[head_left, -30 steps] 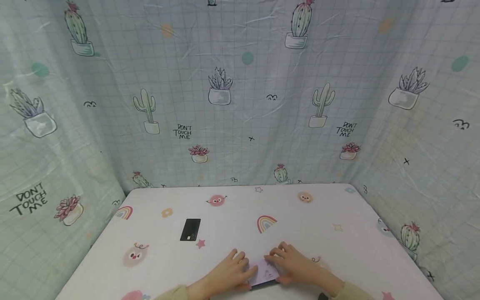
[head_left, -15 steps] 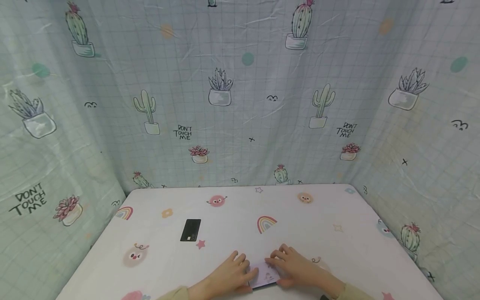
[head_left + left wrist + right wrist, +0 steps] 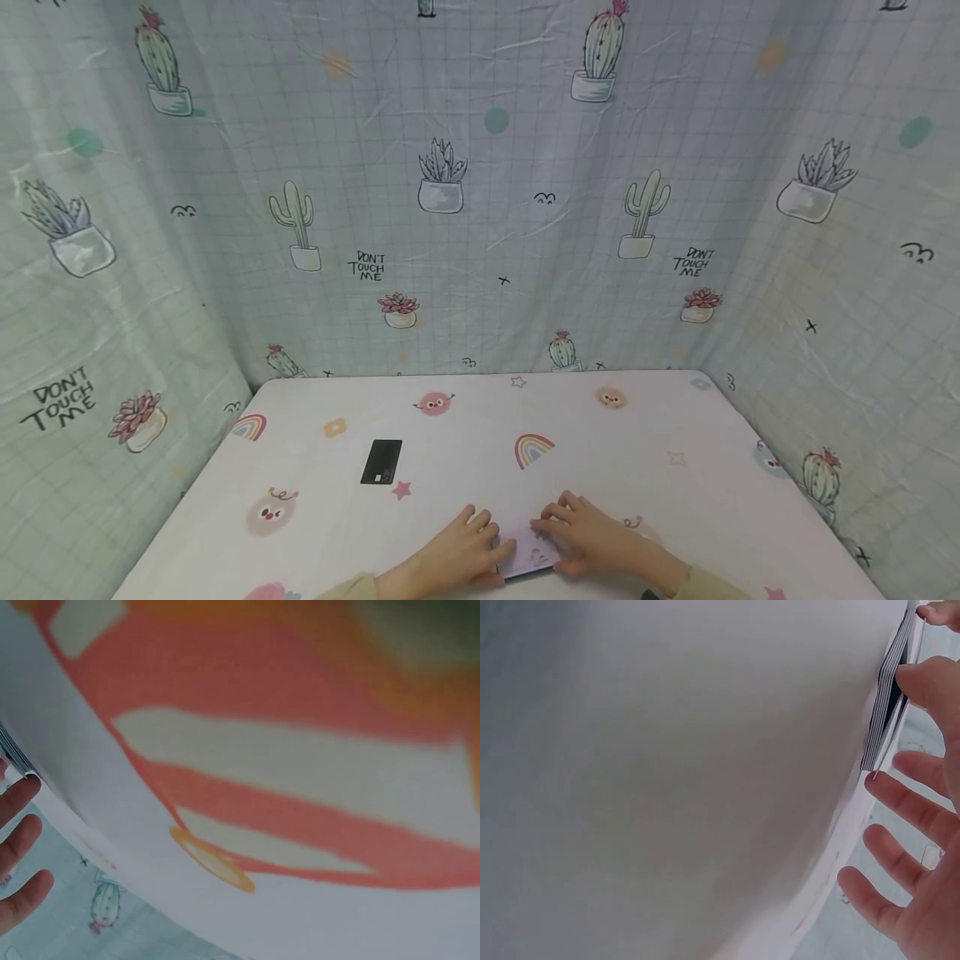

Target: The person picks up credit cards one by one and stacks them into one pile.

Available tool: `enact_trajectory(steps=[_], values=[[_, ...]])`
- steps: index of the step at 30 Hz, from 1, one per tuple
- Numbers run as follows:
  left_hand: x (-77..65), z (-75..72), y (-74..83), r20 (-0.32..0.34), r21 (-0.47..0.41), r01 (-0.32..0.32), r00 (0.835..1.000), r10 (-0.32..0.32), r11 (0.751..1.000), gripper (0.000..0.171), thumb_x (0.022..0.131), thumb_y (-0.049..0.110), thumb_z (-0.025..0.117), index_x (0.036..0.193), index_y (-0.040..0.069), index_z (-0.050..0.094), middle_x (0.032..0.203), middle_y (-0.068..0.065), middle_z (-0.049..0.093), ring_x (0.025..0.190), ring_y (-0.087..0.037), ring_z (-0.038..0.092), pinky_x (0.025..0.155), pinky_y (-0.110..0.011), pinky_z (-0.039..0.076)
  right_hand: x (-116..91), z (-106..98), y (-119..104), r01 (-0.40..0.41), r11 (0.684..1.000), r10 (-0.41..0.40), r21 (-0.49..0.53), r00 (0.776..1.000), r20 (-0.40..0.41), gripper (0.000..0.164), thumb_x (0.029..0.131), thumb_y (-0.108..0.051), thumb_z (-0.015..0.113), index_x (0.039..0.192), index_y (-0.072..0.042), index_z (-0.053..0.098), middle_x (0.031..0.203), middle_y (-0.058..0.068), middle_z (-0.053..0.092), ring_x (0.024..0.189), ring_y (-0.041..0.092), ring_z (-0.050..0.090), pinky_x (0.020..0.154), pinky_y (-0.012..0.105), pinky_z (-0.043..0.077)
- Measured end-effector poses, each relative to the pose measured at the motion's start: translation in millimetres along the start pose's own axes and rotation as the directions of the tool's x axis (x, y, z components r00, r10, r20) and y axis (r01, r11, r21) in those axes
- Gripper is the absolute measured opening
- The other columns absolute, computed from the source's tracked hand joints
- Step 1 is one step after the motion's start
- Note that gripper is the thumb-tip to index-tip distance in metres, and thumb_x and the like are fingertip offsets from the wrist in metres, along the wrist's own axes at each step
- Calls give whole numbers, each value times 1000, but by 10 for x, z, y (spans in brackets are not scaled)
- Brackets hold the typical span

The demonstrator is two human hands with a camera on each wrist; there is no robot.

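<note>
A flat pale purple booklet-like thing (image 3: 531, 552) with a dark front edge lies near the table's front, between both hands. My left hand (image 3: 463, 548) holds its left side, a fingertip on the top face. On the right side, my right hand (image 3: 592, 537) grips it, with the thumb at the front corner and the index finger at the far edge. In the right wrist view the booklet's edge (image 3: 882, 697) looks layered and striped, with a dark gap beside the thumb. Only some left fingers (image 3: 21, 844) show in the left wrist view, next to a bit of that layered edge.
A black card (image 3: 382, 462) with a chip lies flat on the table, farther back and to the left. A white printed cloth covers the tabletop (image 3: 450, 442). Cactus-print curtains (image 3: 480, 233) stand at the back and both sides. Something small and dark (image 3: 649, 595) shows by the right sleeve.
The dark gap along the booklet's front edge has narrowed as its top face came down. Both hands keep nearly the same place; the black card has not moved.
</note>
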State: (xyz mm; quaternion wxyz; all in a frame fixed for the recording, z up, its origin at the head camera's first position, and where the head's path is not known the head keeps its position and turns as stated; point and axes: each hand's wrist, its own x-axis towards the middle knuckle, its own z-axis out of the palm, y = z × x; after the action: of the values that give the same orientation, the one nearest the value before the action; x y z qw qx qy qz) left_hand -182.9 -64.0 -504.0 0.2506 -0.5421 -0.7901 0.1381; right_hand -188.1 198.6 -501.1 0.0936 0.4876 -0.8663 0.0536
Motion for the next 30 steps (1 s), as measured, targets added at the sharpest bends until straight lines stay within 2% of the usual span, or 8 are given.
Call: enact_trajectory(steps=[9,21,30], values=[[-4,-18,8,12,-17,-10,1000,10,1000,39,87,55,38,112,28,50,88,10,58,84,-9,51,77,-30,42,-1,-34,-19,-12,1000,12,16,999,44,54,79,-44,59,126,-19,48,111,-9,52,95,7,41,79,27,41],[-20,-28,23,39,-31,-8,999,9,999,42,87,56,37,114,27,50,92,9,58,87,-9,52,79,-31,44,-10,-27,-28,17,1000,-18,11,999,28,57,78,-46,60,126,-18,48,111,-8,51,96,7,41,80,26,41],[-13,-39,23,33,-20,6,999,-6,1000,42,85,57,42,114,28,50,91,8,58,87,-11,53,79,-32,45,-19,-24,-17,-28,999,27,23,998,64,58,78,-47,59,128,-22,45,112,-8,50,98,8,42,82,29,43]])
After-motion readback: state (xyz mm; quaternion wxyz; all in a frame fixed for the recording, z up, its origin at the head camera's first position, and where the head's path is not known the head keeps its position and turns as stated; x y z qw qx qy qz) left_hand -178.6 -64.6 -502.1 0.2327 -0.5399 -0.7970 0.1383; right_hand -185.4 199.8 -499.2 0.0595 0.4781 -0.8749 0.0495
